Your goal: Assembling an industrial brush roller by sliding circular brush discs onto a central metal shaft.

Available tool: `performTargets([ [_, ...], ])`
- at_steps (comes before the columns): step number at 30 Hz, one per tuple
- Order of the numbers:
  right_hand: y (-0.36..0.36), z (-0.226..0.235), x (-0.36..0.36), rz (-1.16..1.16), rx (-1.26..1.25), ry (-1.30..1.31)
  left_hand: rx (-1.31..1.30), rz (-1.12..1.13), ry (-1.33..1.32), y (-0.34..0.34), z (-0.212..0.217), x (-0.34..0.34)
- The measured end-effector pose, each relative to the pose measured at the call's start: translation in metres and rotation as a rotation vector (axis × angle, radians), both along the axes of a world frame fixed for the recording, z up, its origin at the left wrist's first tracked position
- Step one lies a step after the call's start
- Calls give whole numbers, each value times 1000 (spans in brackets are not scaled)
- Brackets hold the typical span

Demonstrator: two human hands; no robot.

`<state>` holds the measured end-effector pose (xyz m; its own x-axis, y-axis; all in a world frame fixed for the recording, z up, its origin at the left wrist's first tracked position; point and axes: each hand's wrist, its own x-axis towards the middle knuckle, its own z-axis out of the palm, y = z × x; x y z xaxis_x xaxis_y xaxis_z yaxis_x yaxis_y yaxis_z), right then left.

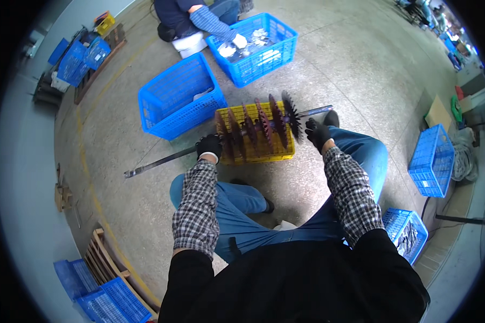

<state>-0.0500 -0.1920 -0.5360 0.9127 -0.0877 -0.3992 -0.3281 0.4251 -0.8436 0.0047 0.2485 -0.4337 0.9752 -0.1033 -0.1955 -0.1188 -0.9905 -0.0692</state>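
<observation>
A long metal rod (164,162) lies across a yellow crate (279,157) in front of me, its two ends sticking out past the crate. Several round toothed discs, like saw blades (263,124), are threaded on it and stand on edge, most reddish brown. The rightmost disc (292,117) is dark. My left hand (209,144), in a black glove, is closed round the rod just left of the discs. Beside the dark disc, below the rod's right part, my gloved right hand (318,133) has its fingers bent but apart, with nothing visible in them.
A blue crate (186,126) stands beyond the yellow one. Past it, a person with a white glove (240,41) reaches into another blue crate (241,79) of metal parts. More blue crates (430,161) stand at right, and a wooden pallet (99,253) lies lower left.
</observation>
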Motion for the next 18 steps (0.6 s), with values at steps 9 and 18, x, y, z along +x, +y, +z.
performTargets([
  [9,-25,74,7,-255,-374,126,-305,44,-34,36,-38,26],
  [18,-118,297,-79,-555,-592,-409,-352,-510,-286,120,-55,85],
])
